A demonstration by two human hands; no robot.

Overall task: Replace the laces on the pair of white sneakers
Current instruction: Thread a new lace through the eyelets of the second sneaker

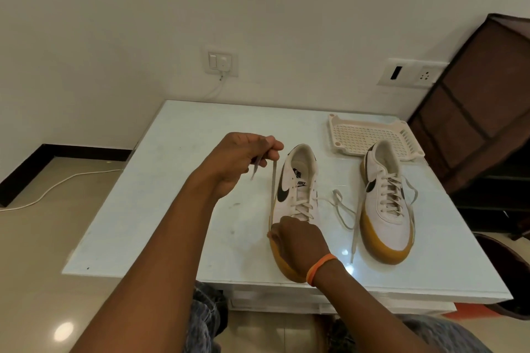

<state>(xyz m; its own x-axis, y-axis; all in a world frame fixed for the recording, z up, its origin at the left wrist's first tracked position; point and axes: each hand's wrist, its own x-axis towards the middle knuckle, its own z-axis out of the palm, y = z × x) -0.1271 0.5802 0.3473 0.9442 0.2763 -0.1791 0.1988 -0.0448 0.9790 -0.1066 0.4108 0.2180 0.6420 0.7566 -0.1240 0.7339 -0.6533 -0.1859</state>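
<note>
Currently, in the head view, the left hand (243,157) is raised at centre frame, its fingers curled and pinching one end of the flat off-white lace (273,189). The lace runs taut, straight down to the toe area of the near white leather sneaker with black swoosh and tan rubber sole (298,180). The right hand (298,241), wearing an orange wristband (319,268), rests on that sneaker's toe; its fingertips are curled at the lowest eyelets and appear to pinch the lace there, though the contact itself is hidden.

Risk assessment: the lace's other tail lies loose on the table to the right of the sneaker. If the left hand pulls further without restraint, that tail will likely be drawn short or slip out of its eyelets. The sneaker may also tip or slide if the right hand lifts.

Surroundings: the second matching white sneaker (387,203), fully laced, stands at right of centre. Its loose ends trail close to the first lace's tail, so tangling is possible. A cream perforated plastic tray (352,135) sits behind it on the pale glossy table (172,195). A dark brown fabric cabinet (481,94) occupies the right edge.
</note>
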